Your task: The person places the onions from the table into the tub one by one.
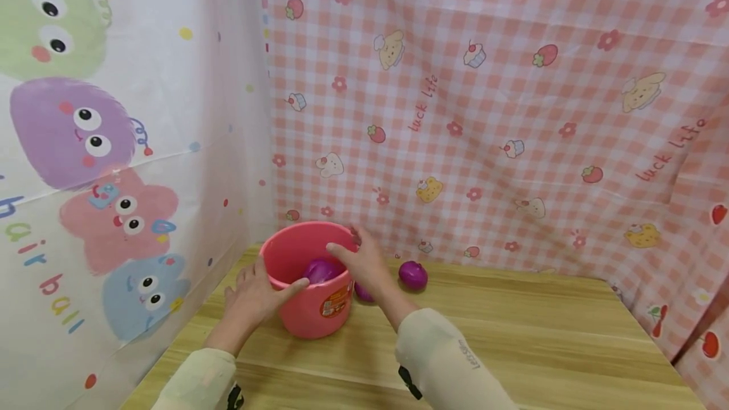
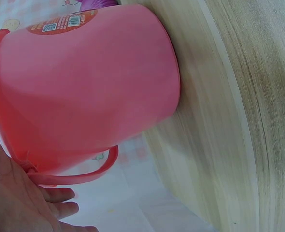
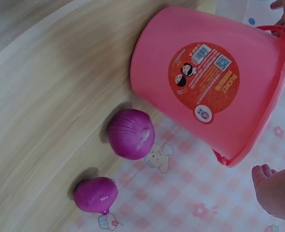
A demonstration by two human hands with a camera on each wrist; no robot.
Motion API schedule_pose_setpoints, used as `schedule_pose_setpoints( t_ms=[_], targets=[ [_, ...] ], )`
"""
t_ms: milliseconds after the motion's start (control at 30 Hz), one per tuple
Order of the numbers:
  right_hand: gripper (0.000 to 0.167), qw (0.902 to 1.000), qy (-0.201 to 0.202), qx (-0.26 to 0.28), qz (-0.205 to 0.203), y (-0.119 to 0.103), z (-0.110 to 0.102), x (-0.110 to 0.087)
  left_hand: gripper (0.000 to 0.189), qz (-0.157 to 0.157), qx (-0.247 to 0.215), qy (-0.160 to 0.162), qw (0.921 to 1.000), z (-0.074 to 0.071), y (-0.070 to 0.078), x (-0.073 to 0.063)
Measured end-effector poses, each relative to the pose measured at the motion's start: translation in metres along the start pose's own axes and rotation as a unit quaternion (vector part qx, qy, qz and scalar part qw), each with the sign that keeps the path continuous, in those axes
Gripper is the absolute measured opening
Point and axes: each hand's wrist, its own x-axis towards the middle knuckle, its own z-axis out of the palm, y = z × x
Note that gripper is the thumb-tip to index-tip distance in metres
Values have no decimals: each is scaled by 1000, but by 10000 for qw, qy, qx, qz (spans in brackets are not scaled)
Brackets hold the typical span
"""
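A pink bucket (image 1: 315,315) with a round orange label stands on the wooden table, a purple onion (image 1: 321,272) showing inside it. At the bucket's left rim my left hand (image 1: 253,290) rests with its thumb along the front edge; in the left wrist view its fingers stretch out past the red handle (image 2: 79,180). My right hand (image 1: 364,261) hovers at the right rim, thumb over the opening; in the right wrist view its fingertips show a gap from the bucket. Two more purple onions, one round (image 3: 131,134) and one smaller (image 3: 96,195), lie on the table right of the bucket.
A pink checked cloth (image 1: 484,112) hangs behind the table (image 1: 512,340). On the left hangs a white cloth with cartoon figures (image 1: 222,112), close to the bucket's side. The table's back edge runs just behind the onions.
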Motion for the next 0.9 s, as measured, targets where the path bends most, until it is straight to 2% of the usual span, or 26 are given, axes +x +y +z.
schedule_pose_setpoints(
  t_ms=[200,400,667,900],
  targets=[
    [78,9997,111,182,145,5,-8,2,135,-6,-79,63,9999,1,0,1],
    [74,9991,373,71,188,10,-14,2,135,-15,-75,88,9999,1,1,1],
    [75,9984,492,-55,270,20,-23,2,135,-10,-70,88,9999,1,0,0],
    [78,9966,719,-144,366,38,-36,4,131,-31,-78,85,9999,1,1,0]
  ],
)
